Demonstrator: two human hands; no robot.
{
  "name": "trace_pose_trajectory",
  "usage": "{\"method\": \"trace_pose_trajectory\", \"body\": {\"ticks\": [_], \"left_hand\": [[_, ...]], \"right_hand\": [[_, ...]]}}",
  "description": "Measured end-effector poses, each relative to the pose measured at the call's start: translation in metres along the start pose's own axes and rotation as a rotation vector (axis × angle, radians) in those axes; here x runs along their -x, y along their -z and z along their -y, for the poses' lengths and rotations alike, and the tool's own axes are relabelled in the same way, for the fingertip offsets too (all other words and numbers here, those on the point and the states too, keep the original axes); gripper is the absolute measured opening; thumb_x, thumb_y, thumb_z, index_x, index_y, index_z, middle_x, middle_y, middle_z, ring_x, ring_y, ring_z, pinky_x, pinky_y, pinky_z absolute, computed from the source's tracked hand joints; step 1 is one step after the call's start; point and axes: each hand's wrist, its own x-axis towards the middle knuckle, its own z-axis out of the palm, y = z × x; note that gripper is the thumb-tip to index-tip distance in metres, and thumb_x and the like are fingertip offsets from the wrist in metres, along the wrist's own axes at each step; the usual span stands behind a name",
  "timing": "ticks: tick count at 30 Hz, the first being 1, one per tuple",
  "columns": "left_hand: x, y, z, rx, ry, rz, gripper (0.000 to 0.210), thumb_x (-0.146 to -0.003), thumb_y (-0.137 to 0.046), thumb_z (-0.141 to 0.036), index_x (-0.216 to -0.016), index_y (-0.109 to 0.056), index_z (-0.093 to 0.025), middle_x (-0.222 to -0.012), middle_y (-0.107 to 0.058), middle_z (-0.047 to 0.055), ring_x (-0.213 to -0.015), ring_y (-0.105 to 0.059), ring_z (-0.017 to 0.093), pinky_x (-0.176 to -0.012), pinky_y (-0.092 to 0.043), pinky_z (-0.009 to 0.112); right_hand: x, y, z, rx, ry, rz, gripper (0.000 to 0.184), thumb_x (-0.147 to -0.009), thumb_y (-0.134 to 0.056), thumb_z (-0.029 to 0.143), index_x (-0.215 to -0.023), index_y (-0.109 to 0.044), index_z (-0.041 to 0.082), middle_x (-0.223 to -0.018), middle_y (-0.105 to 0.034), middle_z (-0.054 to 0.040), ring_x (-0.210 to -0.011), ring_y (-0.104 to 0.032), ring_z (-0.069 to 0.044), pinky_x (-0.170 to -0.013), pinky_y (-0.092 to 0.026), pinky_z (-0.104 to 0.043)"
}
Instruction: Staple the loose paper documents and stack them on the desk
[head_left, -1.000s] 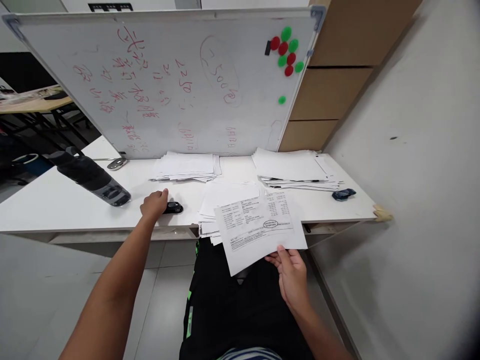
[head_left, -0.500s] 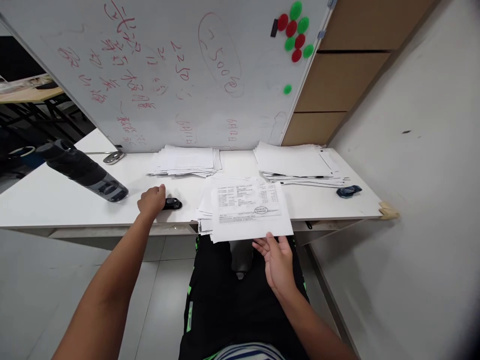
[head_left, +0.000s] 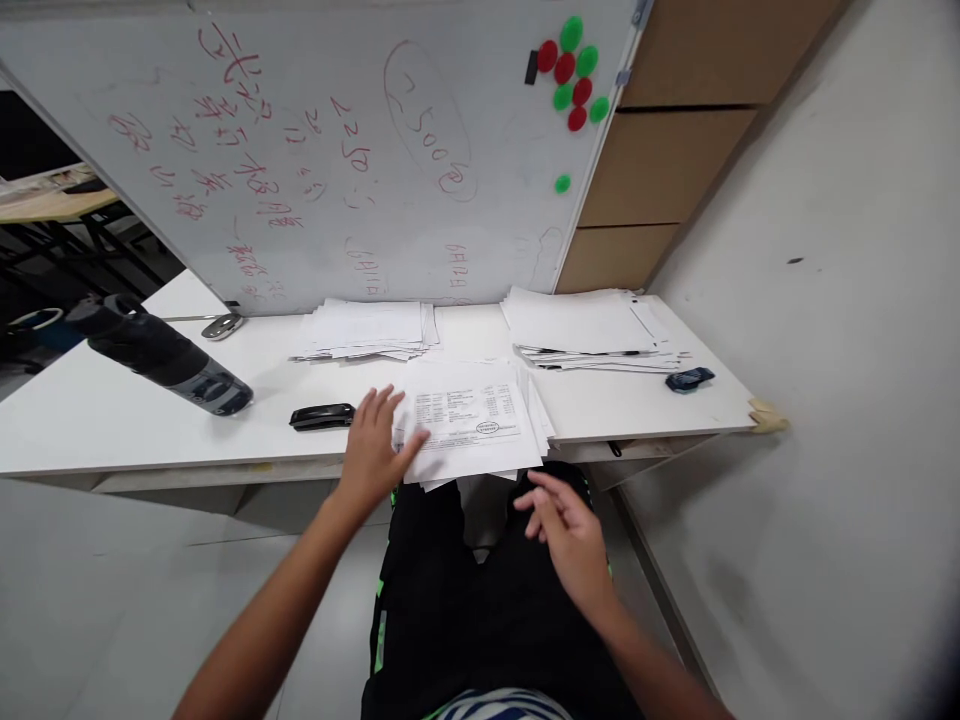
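A printed sheet (head_left: pixel 469 420) with a round stamp lies on a loose stack of papers at the desk's front edge, partly overhanging it. My left hand (head_left: pixel 375 445) is open at the sheet's left side, its fingers spread and the thumb over the paper. Off the sheet's lower right corner, my right hand (head_left: pixel 566 530) hovers in the air, fingers apart, holding nothing. A black stapler (head_left: pixel 322 416) lies on the desk just left of my left hand.
Behind the sheet are a left paper pile (head_left: pixel 367 328) and a right paper pile (head_left: pixel 577 322). A dark bottle (head_left: pixel 165 355) stands at the left near a mouse (head_left: pixel 222 326). A dark blue small object (head_left: pixel 689 379) lies right. A whiteboard (head_left: pixel 300 150) rises behind the desk.
My left hand has left the stapler and moved right to the sheet. My right hand has let go of the sheet's front edge. The sheet has shifted left on the stack.
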Motion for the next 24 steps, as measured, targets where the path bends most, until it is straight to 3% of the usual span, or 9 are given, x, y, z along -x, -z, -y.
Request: {"method": "trace_pose_trajectory", "body": {"ticks": [3, 5, 7, 9, 11, 14, 19, 22, 24], "left_hand": [[0.029, -0.014, -0.042, -0.063, -0.231, 0.071, 0.073, -0.086, -0.054, -0.062, -0.149, -0.039, -0.029, -0.157, -0.038, 0.011, -0.15, -0.021, 0.034, -0.12, -0.021, 0.055], [0.034, -0.026, -0.066, -0.131, -0.371, 0.124, 0.075, -0.088, -0.057, -0.054, -0.154, -0.031, -0.03, -0.161, -0.03, 0.01, -0.151, -0.018, 0.033, -0.121, -0.017, 0.057], [0.029, -0.039, -0.081, -0.197, -0.42, 0.156, 0.08, -0.088, -0.06, -0.043, -0.157, -0.022, -0.029, -0.163, -0.024, 0.011, -0.151, -0.017, 0.033, -0.12, -0.018, 0.058], [0.019, -0.051, -0.086, -0.249, -0.415, 0.15, 0.077, -0.091, -0.056, -0.033, -0.158, -0.019, -0.029, -0.162, -0.025, 0.013, -0.149, -0.023, 0.033, -0.118, -0.023, 0.059], [0.01, -0.06, -0.082, -0.28, -0.429, 0.143, 0.069, -0.094, -0.049, -0.025, -0.157, -0.023, -0.027, -0.16, -0.031, 0.014, -0.146, -0.031, 0.033, -0.115, -0.029, 0.058], [0.003, -0.065, -0.07, -0.294, -0.513, 0.172, 0.061, -0.095, -0.042, -0.018, -0.154, -0.032, -0.025, -0.156, -0.038, 0.015, -0.142, -0.039, 0.032, -0.11, -0.037, 0.055], [-0.007, -0.063, -0.061, -0.272, -0.589, 0.223, 0.062, -0.092, -0.048, -0.016, -0.152, -0.034, -0.023, -0.154, -0.04, 0.017, -0.141, -0.04, 0.033, -0.105, -0.042, 0.054], [-0.012, -0.061, -0.061, -0.254, -0.624, 0.26, 0.065, -0.09, -0.051, -0.017, -0.153, -0.032, -0.022, -0.156, -0.037, 0.018, -0.142, -0.038, 0.033, -0.104, -0.042, 0.054], [-0.011, -0.06, -0.063, -0.254, -0.619, 0.261, 0.064, -0.091, -0.05, -0.019, -0.152, -0.033, -0.023, -0.156, -0.037, 0.017, -0.142, -0.038, 0.033, -0.105, -0.041, 0.054]], "right_hand": [[-0.087, -0.011, 0.039, 0.311, 0.307, 0.066, 0.039, -0.097, -0.047, 0.046, -0.123, -0.063, 0.022, -0.109, -0.072, -0.0079, -0.091, -0.066, -0.021, -0.086, -0.05, -0.035], [-0.155, -0.038, 0.062, 0.592, 0.479, 0.166, 0.04, -0.099, -0.043, 0.04, -0.128, -0.061, 0.02, -0.133, -0.063, -0.0096, -0.122, -0.055, -0.025, -0.105, -0.039, -0.038], [-0.21, -0.074, 0.077, 0.866, 0.406, 0.296, 0.045, -0.101, -0.038, 0.041, -0.132, -0.059, 0.015, -0.142, -0.055, -0.0136, -0.133, -0.046, -0.031, -0.109, -0.033, -0.043], [-0.244, -0.109, 0.084, 0.974, 0.238, 0.471, 0.053, -0.101, -0.036, 0.047, -0.135, -0.056, 0.011, -0.143, -0.053, -0.0184, -0.13, -0.049, -0.032, -0.105, -0.036, -0.041], [-0.256, -0.135, 0.084, 0.986, 0.205, 0.581, 0.058, -0.102, -0.032, 0.051, -0.13, -0.06, 0.01, -0.14, -0.056, -0.0191, -0.125, -0.055, -0.03, -0.099, -0.04, -0.036], [-0.254, -0.15, 0.078, 0.984, 0.23, 0.684, 0.061, -0.1, -0.034, 0.057, -0.124, -0.065, 0.011, -0.139, -0.058, -0.0175, -0.124, -0.056, -0.029, -0.097, -0.041, -0.033], [-0.243, -0.141, 0.063, 0.885, 0.391, 0.814, 0.053, -0.097, -0.046, 0.054, -0.135, -0.059, 0.02, -0.145, -0.055, -0.0094, -0.13, -0.051, -0.027, -0.105, -0.037, -0.034], [-0.245, -0.13, 0.059, 0.809, 0.364, 0.842, 0.056, -0.098, -0.043, 0.055, -0.141, -0.054, 0.02, -0.149, -0.05, -0.0073, -0.134, -0.048, -0.025, -0.107, -0.036, -0.031], [-0.25, -0.124, 0.059, 0.851, 0.329, 0.783, 0.059, -0.099, -0.037, 0.058, -0.142, -0.052, 0.02, -0.15, -0.05, -0.0069, -0.133, -0.049, -0.023, -0.105, -0.037, -0.029]]}}
